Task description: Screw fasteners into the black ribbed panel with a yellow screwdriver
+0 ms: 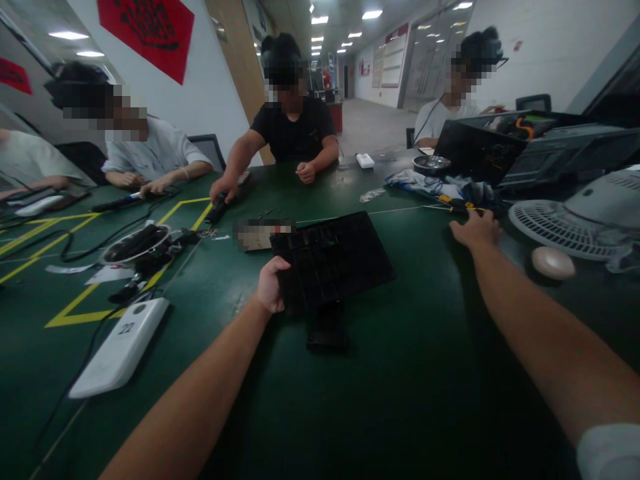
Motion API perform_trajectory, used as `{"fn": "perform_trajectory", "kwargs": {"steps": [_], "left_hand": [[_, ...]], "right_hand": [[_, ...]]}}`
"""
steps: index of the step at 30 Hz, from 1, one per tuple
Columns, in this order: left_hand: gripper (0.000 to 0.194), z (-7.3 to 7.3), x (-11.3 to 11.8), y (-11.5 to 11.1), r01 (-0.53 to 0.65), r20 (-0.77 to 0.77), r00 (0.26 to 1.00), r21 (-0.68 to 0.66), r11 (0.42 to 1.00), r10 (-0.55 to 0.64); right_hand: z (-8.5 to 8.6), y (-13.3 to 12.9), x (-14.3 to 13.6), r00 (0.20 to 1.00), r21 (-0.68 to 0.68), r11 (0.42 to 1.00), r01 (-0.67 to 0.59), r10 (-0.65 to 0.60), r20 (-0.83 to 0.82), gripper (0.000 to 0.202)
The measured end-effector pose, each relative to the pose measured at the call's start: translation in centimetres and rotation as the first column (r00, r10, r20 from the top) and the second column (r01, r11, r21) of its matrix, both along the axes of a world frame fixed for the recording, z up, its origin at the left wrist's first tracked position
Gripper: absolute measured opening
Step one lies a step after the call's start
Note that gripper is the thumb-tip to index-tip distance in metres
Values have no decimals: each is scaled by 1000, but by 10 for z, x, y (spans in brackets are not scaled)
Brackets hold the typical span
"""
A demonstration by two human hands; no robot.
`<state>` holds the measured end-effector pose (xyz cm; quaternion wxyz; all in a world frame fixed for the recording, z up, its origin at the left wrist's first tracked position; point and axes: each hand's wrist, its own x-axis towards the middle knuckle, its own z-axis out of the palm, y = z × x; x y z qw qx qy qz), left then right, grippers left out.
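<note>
My left hand [271,285] is closed around the left edge of a black plastic panel [333,260] with ribs or compartments on its face. Below the panel, a narrower black piece [327,328] juts toward me; whether it is joined to the panel is hard to tell. Stretched far to the right, my right hand [477,230] has its fingers apart at the handle of a yellow-and-black screwdriver [453,202]. Its fingertips reach the handle, with no closed grip visible. The screwdriver lies beside a crumpled blue and white cloth [425,181].
A white fan [560,223] and a pale rounded object [553,263] stand right of my right arm. At left lie a white device marked 22 [120,347], cables and a round bowl [137,247]. Across the green table [400,373] several people sit; one person's hand [225,190] holds a dark tool.
</note>
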<state>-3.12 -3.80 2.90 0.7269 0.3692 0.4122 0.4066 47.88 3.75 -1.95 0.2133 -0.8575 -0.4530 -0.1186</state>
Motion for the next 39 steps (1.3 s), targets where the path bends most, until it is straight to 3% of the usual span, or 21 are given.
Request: {"fn": "perform_trajectory", "kwargs": {"steps": [4, 8, 12, 16, 21, 24, 30, 36, 39], "left_hand": [[58, -6, -9, 7, 103, 79, 992, -73, 992, -97], [62, -12, -12, 10, 215, 182, 965, -138, 967, -189], [50, -9, -7, 6, 119, 128, 988, -247, 962, -90], [48, -1, 1, 2, 20, 101, 995, -267, 964, 7], [51, 3, 8, 0, -61, 60, 995, -251, 966, 78], [52, 3, 11, 0, -73, 51, 995, -226, 971, 87], [56, 2, 10, -3, -108, 110, 986, -149, 983, 125], [59, 9, 5, -7, -88, 177, 978, -155, 984, 115], [61, 10, 4, -7, -57, 189, 978, -180, 982, 91]], "right_hand": [[2, 0, -2, 993, -178, 984, -13, -8, -116, 59], [10, -8, -8, 988, -259, 963, -79, 42, -146, 59], [20, -16, -22, 984, -263, 954, -145, 113, -135, 50], [22, -24, -52, 962, -211, 940, -270, 252, -106, 39], [12, -40, -109, 868, -140, 857, -497, 485, -109, 38], [6, -58, -141, 809, -110, 802, -587, 577, -114, 44], [7, -117, -182, 690, -122, 680, -723, 702, -176, 31], [20, -160, -198, 657, -158, 643, -750, 695, -293, 25], [26, -171, -196, 600, -142, 593, -793, 720, -349, 21]]}}
